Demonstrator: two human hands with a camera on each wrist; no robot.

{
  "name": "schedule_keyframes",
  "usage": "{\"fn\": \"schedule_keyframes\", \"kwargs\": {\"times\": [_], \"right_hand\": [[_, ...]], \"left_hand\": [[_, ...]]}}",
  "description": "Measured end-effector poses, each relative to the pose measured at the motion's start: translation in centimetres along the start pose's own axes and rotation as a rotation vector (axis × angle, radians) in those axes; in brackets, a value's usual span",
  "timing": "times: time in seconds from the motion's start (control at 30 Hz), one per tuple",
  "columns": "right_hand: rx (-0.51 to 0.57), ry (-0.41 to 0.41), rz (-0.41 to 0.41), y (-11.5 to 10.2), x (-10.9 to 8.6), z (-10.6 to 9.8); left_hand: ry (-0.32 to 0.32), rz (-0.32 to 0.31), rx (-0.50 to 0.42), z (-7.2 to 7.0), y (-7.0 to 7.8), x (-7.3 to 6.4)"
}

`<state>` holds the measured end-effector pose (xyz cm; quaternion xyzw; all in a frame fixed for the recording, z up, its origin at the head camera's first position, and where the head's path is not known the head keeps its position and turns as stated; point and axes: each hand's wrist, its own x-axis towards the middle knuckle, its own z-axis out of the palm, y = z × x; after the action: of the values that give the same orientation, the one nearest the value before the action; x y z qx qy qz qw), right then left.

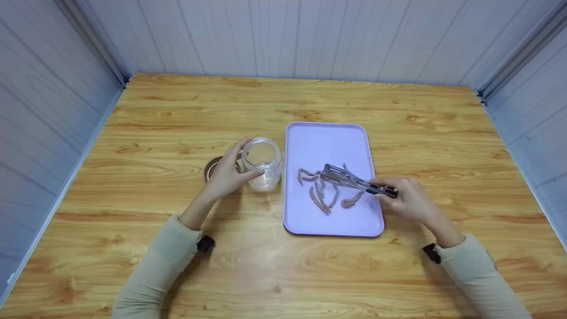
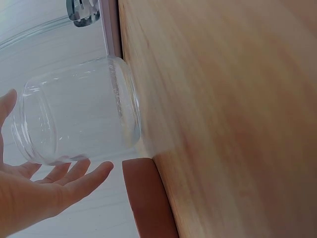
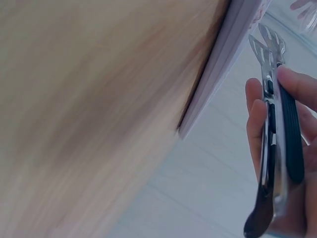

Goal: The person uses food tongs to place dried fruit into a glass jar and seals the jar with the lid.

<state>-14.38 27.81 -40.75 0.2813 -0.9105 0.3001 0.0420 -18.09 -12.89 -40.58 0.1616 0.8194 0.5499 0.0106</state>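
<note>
A clear jar [image 1: 262, 166] stands upright just left of the lilac tray [image 1: 328, 137]. My left hand [image 1: 228, 175] holds it near its mouth, thumb on the near side and fingers round the far left side. In the left wrist view, the jar [image 2: 79, 111] shows no contents. My right hand [image 1: 405, 197] grips metal serving tongs [image 3: 270, 124] with dark handle grips, thumb on one arm and fingers on the other. The slotted tips of the tongs reach over several brown, wrinkled dried strips [image 1: 320, 201] on the tray; whether they pinch one I cannot tell.
Behind my left hand a round brown lid [image 1: 209, 167] lies on the wooden table [image 1: 248, 266], partly hidden by the fingers. Pale panelled walls [image 1: 274, 40] close off the table's back and both sides.
</note>
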Motion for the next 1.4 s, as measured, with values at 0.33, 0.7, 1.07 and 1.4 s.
{"fn": "schedule_keyframes", "kwargs": {"times": [0.33, 0.7, 1.07, 1.4], "right_hand": [[-0.014, -0.034, 0.059, -1.6, -0.5, 0.4], [-0.018, -0.026, 0.108, -2.5, -1.1, 0.6], [-0.003, -0.048, 0.137, -3.3, -1.0, 1.1], [0.013, -0.043, 0.134, -3.2, -1.1, 1.4]], "left_hand": [[0.01, -0.016, 0.024, 0.1, 0.1, 0.0], [0.009, -0.022, 0.025, 0.1, 0.2, 0.0], [0.005, -0.011, 0.019, -0.1, 0.2, 0.0], [0.006, -0.014, 0.013, 0.0, 0.3, 0.0]]}}
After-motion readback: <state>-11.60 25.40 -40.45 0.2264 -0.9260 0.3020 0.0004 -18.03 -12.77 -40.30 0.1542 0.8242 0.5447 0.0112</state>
